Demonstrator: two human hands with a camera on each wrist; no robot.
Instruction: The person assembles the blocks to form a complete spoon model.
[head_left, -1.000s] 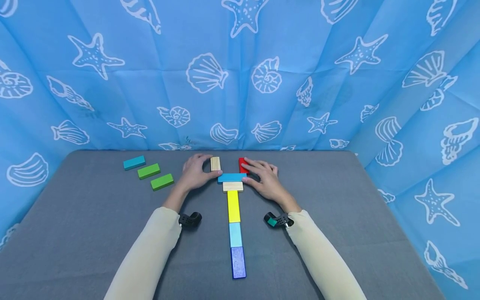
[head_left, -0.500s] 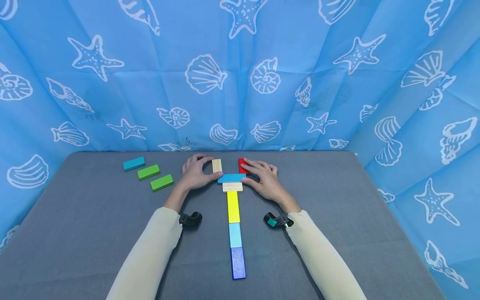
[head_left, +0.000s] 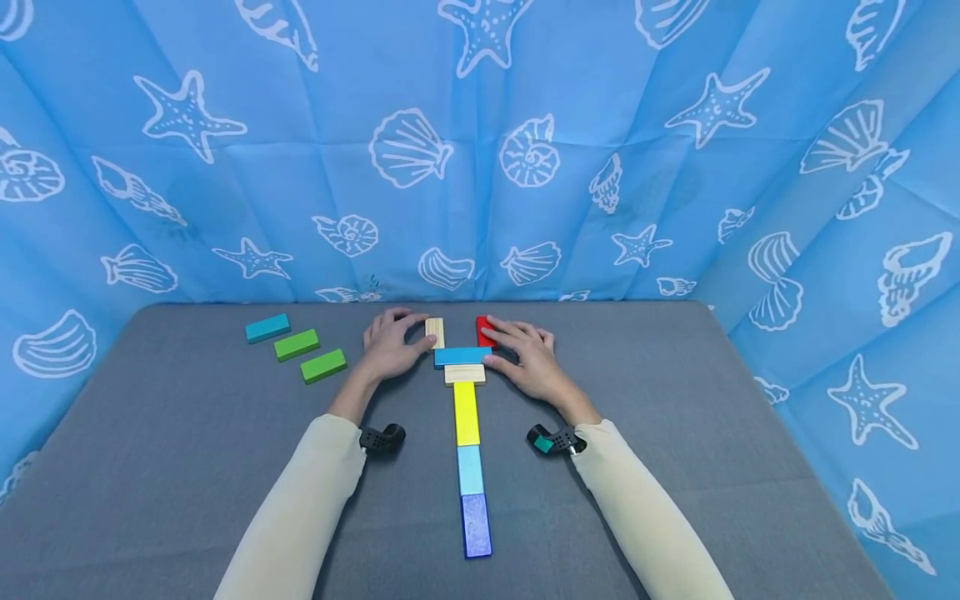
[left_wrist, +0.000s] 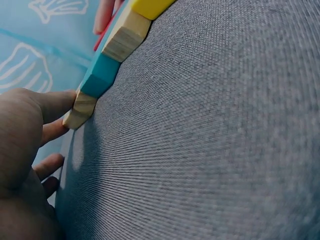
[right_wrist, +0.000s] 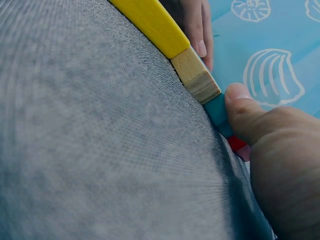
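In the head view, my left hand (head_left: 393, 343) pinches a plain wooden block (head_left: 435, 333) lengthwise, thumb by its near end and index finger at its far end. This block stands against the left part of a blue block (head_left: 462, 357) lying crosswise. My right hand (head_left: 529, 358) touches the blue block's right end with its thumb, while its extended fingers lie on a red block (head_left: 485, 331) behind it. In the left wrist view, the left thumb tip meets the wooden block (left_wrist: 80, 109). The right wrist view shows the right thumb beside the blue block (right_wrist: 217, 114).
From the blue block a line runs toward the person: a wooden block (head_left: 465, 374), a yellow one (head_left: 467, 414), a light blue one (head_left: 470, 470) and a dark blue one (head_left: 476, 525). A teal block (head_left: 267, 327) and two green blocks (head_left: 297, 344) lie left. A shell-patterned curtain (head_left: 480, 208) hangs behind.
The wooden block under my left hand has shifted slightly right and toward the blue block. My left thumb has moved off the blue block's corner. The right hand stays in place.
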